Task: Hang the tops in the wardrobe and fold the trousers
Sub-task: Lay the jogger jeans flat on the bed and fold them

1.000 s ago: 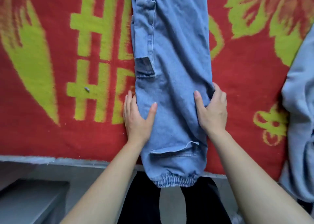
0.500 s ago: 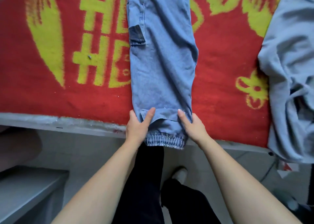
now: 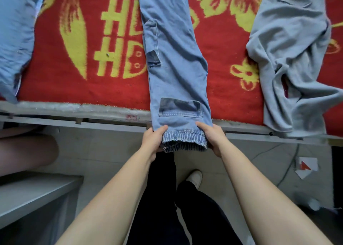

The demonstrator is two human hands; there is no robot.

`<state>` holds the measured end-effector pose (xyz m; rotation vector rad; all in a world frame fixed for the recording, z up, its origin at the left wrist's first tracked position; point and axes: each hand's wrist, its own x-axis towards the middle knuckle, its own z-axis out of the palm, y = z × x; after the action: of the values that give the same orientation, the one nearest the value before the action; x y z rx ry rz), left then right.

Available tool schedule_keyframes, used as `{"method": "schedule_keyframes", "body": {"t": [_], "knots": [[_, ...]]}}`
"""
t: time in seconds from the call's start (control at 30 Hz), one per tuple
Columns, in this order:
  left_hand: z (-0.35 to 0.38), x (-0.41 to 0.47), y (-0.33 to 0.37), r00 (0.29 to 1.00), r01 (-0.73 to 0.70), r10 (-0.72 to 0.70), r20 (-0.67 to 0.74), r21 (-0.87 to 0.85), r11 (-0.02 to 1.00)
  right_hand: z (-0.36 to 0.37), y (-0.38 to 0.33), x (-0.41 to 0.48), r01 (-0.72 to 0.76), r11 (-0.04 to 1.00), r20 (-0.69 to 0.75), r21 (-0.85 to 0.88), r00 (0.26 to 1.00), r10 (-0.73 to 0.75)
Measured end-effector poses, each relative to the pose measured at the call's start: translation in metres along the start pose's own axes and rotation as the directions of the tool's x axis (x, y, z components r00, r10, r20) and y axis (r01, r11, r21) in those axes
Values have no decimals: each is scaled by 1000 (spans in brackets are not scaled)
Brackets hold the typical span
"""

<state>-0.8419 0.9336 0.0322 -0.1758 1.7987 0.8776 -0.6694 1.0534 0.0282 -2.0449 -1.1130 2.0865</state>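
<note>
Your left hand [image 3: 154, 139] and right hand [image 3: 213, 137] each keep a closed grip on the jeans [image 3: 176, 62] cuff corners, ready to fold them up the bed [image 3: 74, 88].

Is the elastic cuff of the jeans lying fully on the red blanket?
No, the cuff hangs past the bed edge, gripped by both hands.

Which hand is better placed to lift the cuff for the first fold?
Neither clearly: left hand and right hand grip opposite ends of the jeans cuff, evenly, so both should lift.
</note>
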Motion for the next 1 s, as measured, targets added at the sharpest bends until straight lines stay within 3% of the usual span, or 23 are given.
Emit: {"method": "schedule_keyframes", "body": {"t": [0.1,0.2,0.3,0.4,0.5,0.63,0.8,0.87,0.97,1.0], "knots": [[-5,-7,-14,994,108,-108,1,1,994,-5,22,-7,-62,998,-6,-32,998,61],[-6,-5,-11,991,130,-131,-3,-49,990,-4,18,-4,-7,1000,-27,-6,1000,7],[-9,5,7,998,22,-30,-55,-128,992,-2,-8,3,129,992,-76,11,989,-128],[-9,15,45,994,-93,87,-64,-97,991,0,-50,13,277,961,-131,-10,952,-276],[-7,31,92,988,-154,153,-14,-143,978,8,-101,29,272,961,-119,58,957,-264],[-7,63,149,986,-108,135,100,-242,964,16,-156,62,226,974,-83,18,971,-224],[5,120,197,972,-150,166,166,-109,983,33,-203,116,213,965,-60,-152,973,-225],[11,147,207,966,-211,205,156,20,977,39,-208,139,258,937,-70,-237,957,-281],[19,176,206,922,-387,323,213,460,799,41,-203,166,311,671,-3,-673,906,-423],[22,182,205,914,-406,336,228,554,727,42,-199,172,295,608,11,-737,905,-426]]}}
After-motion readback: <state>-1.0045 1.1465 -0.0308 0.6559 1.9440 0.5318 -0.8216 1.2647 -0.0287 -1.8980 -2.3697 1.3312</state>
